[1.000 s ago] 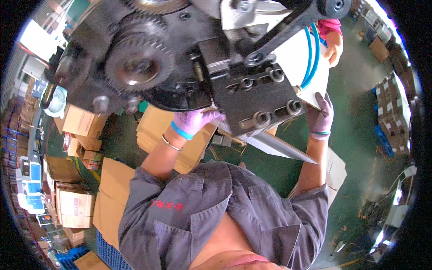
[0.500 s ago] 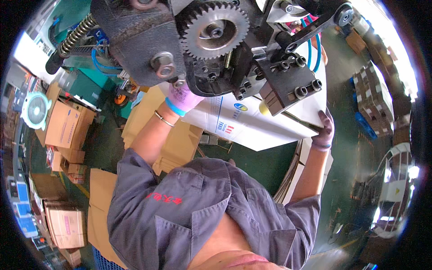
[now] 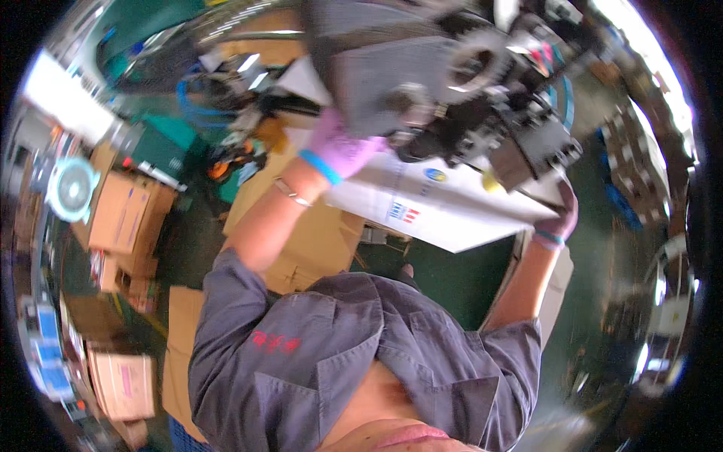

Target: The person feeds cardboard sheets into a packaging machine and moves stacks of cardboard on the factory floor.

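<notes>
Swung rightward in your view since half a second ago, the machine head (image 3: 399,75) overhangs one white printed carton (image 3: 422,203), which shows below it. Your right hand (image 3: 559,215) grips the carton right of the head; your left hand (image 3: 340,147) is left of it, fingertips hidden, so its hold can't be told. Hold the carton level, fingers clear of the head. Count one gear (image 3: 493,71) on the head, one fan (image 3: 73,189) far left of it.

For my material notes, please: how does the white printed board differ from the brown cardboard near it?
The white board carries blue and red print; the brown cardboard shows none. The right hand holds the white board's corner; no hand visibly touches the brown cardboard. Both are partly hidden.
</notes>
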